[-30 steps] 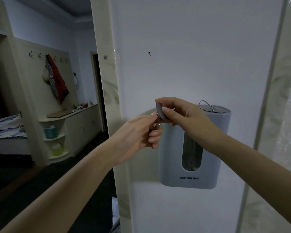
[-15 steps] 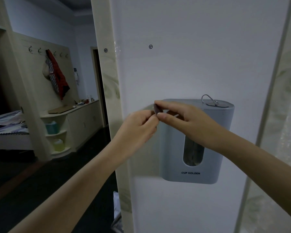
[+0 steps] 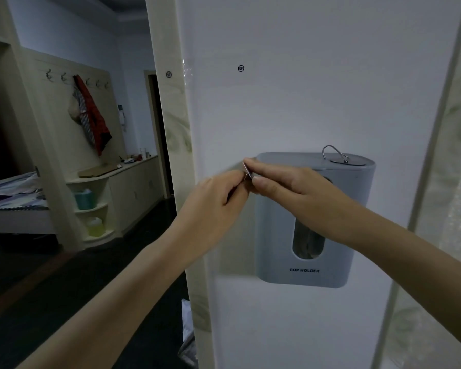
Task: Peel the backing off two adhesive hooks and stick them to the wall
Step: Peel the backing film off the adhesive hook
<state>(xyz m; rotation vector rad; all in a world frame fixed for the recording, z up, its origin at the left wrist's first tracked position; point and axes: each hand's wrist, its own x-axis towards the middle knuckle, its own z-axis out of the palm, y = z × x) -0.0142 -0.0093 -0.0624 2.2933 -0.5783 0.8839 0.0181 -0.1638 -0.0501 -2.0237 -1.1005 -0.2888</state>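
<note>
We pinch the first hook (image 3: 247, 172) edge-on between right hand (image 3: 290, 193) and left hand (image 3: 218, 195) – backing seemingly unpeeled, second hook (image 3: 337, 157) beyond the grip, wall (image 3: 304, 89) bare.

Left arm: bare from the bottom edge of the frame up to the wrist; no sleeve was in view.
Right arm: bare along its whole visible length as well; no sleeve was in view.
Left hand (image 3: 218, 198): ungloved; no ring, watch or strap showed on it or on the wrist.
Right hand (image 3: 290, 187): ungloved; nothing was worn on the fingers or wrist that showed.
Nails: the right thumbnail (image 3: 257, 180) was short, plain and unpainted; the other nails were turned away or too small to tell.
Marks: no tattoos, plasters or markings could be made out in the dim light.
Rest of body: out of frame.
</note>
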